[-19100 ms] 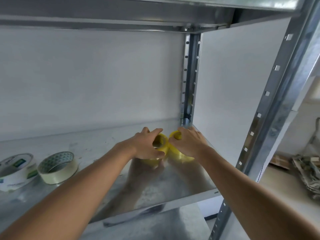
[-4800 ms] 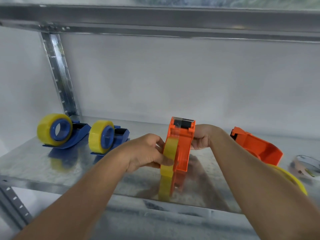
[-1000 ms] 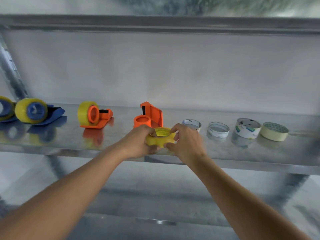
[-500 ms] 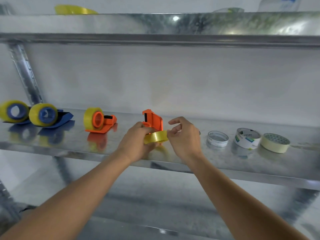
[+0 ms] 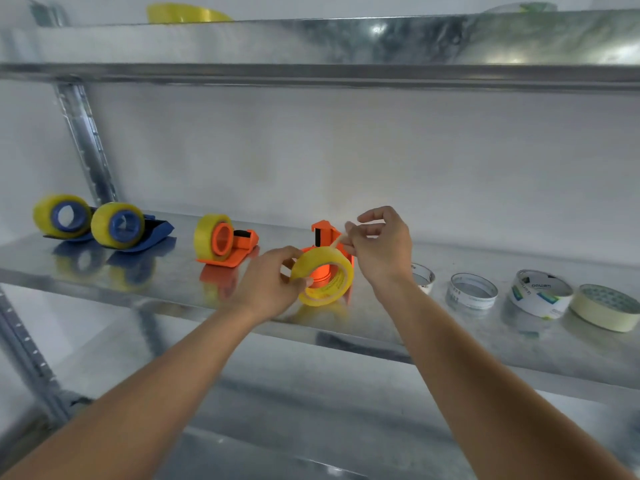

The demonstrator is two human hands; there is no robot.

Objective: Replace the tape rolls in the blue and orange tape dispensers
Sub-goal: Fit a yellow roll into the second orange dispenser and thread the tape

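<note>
Head view: translucent yellow tape roll (image 5: 327, 277)

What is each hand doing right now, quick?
Left hand: closed on the yellow tape roll, holding it up.
Right hand: fingertips pinched on the roll's loose tape end.

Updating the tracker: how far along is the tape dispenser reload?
Done: both blue dispensers and one orange dispenser on the metal shelf carry yellow tape rolls. In hand: left hand holds a yellow tape roll while right hand pinches its loose end. Left: seating it on the empty orange dispenser behind.
</note>
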